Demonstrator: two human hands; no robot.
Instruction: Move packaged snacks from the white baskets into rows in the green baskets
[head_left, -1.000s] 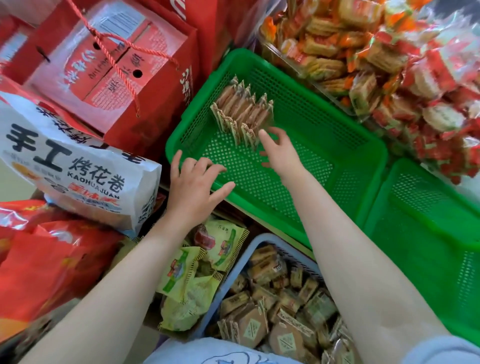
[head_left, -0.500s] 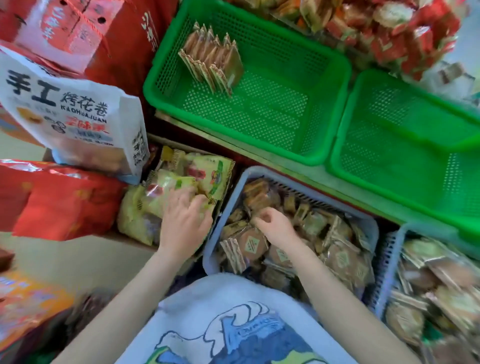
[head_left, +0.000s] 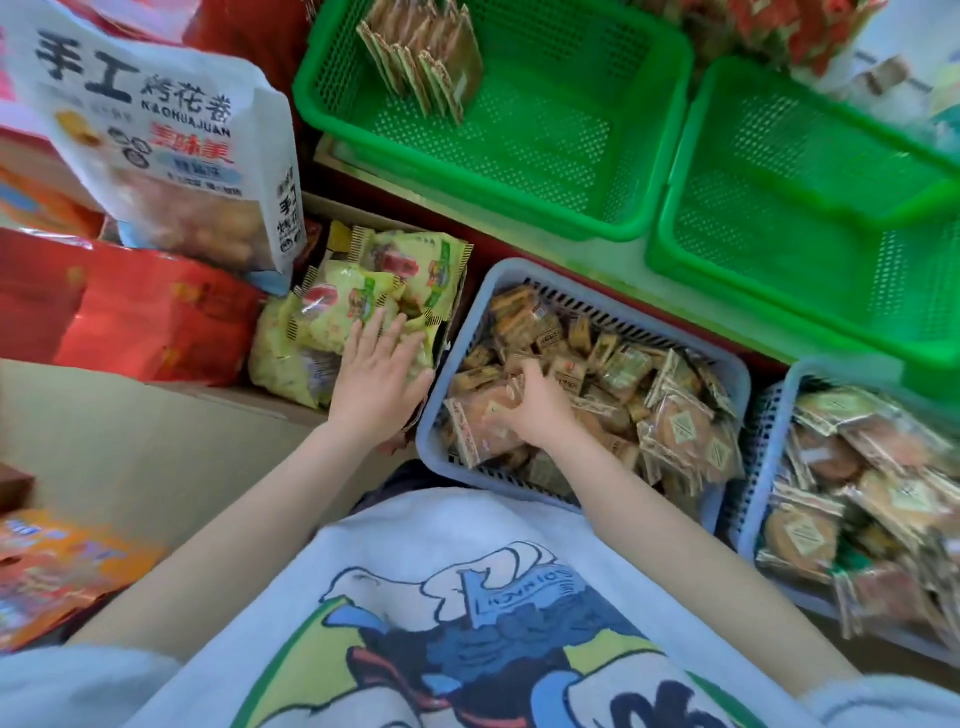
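1. Reaching into the near white basket (head_left: 724, 364), my right hand (head_left: 535, 410) sits among the loose snack packets (head_left: 675, 426); its fingers curl down into the heap, apparently closing on a packet or two, but blur hides the contact and I cannot tell whether anything is truly held.
2. My left hand (head_left: 376, 379) lies flat, fingers straight and spread, resting on the yellow-green bags (head_left: 363, 291) just left of that basket's rim. It holds nothing.
3. The relation that matters: the standing row of packets (head_left: 421, 57) lies up and away from my right hand, in the far left corner of the left green basket (head_left: 670, 130). I judge the right hand nearer the supply, so it should carry.
4. Packets in the row stand on edge, faces together, the row running along the basket's left wall; new ones should go in upright beside it.
5. The second green basket (head_left: 675, 208) to the right shows nothing inside.
6. A second white basket (head_left: 789, 379) at right holds larger round-biscuit packets (head_left: 852, 499), heaped loosely.
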